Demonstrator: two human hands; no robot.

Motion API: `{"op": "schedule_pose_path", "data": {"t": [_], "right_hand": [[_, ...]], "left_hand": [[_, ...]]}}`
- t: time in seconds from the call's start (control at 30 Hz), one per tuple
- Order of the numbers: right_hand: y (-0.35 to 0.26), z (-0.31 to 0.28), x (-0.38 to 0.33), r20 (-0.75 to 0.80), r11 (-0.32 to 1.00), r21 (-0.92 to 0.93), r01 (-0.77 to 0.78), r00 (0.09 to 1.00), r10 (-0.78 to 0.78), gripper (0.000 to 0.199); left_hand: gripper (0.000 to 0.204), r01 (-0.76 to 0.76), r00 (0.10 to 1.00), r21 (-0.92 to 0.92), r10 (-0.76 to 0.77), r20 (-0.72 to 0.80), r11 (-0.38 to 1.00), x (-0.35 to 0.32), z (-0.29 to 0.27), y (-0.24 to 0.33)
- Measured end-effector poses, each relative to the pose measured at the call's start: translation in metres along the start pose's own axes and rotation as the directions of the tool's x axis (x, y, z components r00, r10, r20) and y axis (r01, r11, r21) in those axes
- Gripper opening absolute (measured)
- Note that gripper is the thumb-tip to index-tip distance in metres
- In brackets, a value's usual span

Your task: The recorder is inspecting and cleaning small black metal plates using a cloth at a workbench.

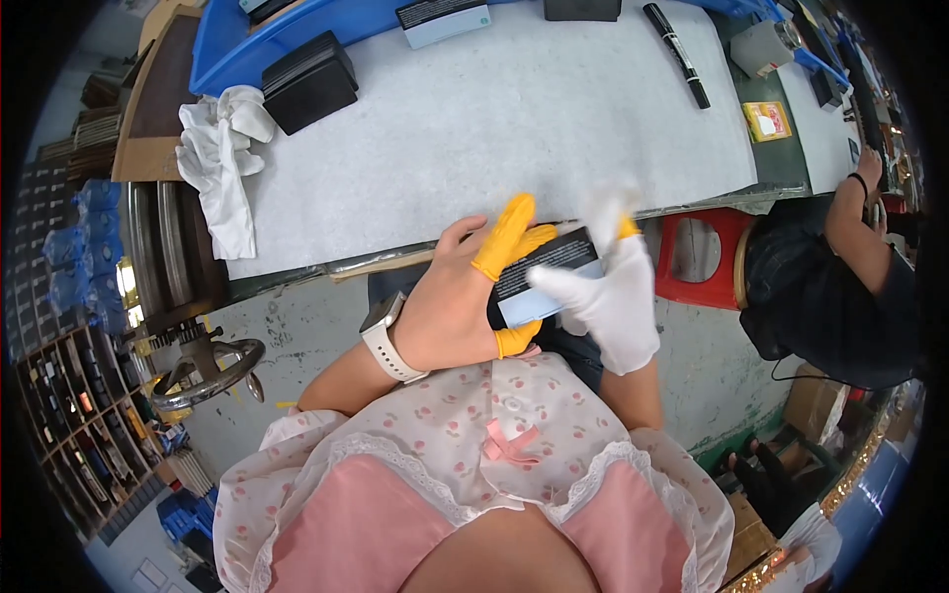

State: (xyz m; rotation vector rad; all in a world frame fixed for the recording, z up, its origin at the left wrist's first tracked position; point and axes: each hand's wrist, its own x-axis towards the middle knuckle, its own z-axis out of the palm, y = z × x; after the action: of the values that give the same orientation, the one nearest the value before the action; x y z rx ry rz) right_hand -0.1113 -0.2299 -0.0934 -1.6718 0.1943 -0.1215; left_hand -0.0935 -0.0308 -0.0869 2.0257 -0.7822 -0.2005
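At the table's front edge, my left hand [450,296] grips a small flat box [539,267], black with white print and a pale blue band. Yellow finger cots cover several of its fingertips, and a white-strapped watch sits on the wrist. The thumb lies along the box's lower edge, with the fingers over its upper left. My right hand [615,306], in a white glove with yellow at one fingertip, is at the box's right side. Its thumb reaches across the printed face. Motion smears the other fingers, so whether they grip the box is unclear.
White paper [474,138] covers the table. On it are black boxes [309,82], crumpled white gloves [225,148], a black marker [677,54] and another black-and-blue box [445,22]. A blue tray [213,59] stands behind. Right: a red stool [682,267] and a co-worker's arm [855,222]. Left: a metal handwheel [208,374].
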Motion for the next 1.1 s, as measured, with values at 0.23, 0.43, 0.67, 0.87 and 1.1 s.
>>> {"op": "schedule_pose_path", "data": {"t": [0.23, 0.43, 0.67, 0.87, 1.1], "right_hand": [[0.012, -0.031, 0.039, -0.048, 0.887, 0.305, -0.345, 0.925, 0.377, 0.027], [-0.004, -0.005, 0.018, 0.039, 0.973, 0.194, -0.128, 0.992, 0.122, 0.039], [-0.006, -0.007, 0.025, -0.016, 0.973, 0.200, -0.117, 0.992, 0.123, 0.038], [-0.009, -0.021, 0.029, -0.184, 0.941, 0.295, -0.165, 0.957, 0.225, 0.026], [0.011, -0.052, 0.026, -0.324, 0.977, 0.134, -0.166, 0.925, 0.201, 0.018]], "left_hand": [[0.131, 0.001, 0.999, 0.000, -0.001, 0.044, 1.000, -0.006, -0.001, -0.002], [0.115, 0.014, 0.999, 0.032, -0.015, 0.030, 0.999, 0.000, 0.003, -0.002], [0.081, -0.030, 0.976, 0.265, 0.085, -0.199, 0.964, 0.001, -0.011, -0.009], [0.070, -0.053, 0.958, 0.225, 0.113, -0.263, 0.973, -0.002, -0.014, -0.010], [0.070, -0.026, 0.948, 0.239, 0.100, -0.301, 0.971, 0.000, -0.022, -0.012]]}}
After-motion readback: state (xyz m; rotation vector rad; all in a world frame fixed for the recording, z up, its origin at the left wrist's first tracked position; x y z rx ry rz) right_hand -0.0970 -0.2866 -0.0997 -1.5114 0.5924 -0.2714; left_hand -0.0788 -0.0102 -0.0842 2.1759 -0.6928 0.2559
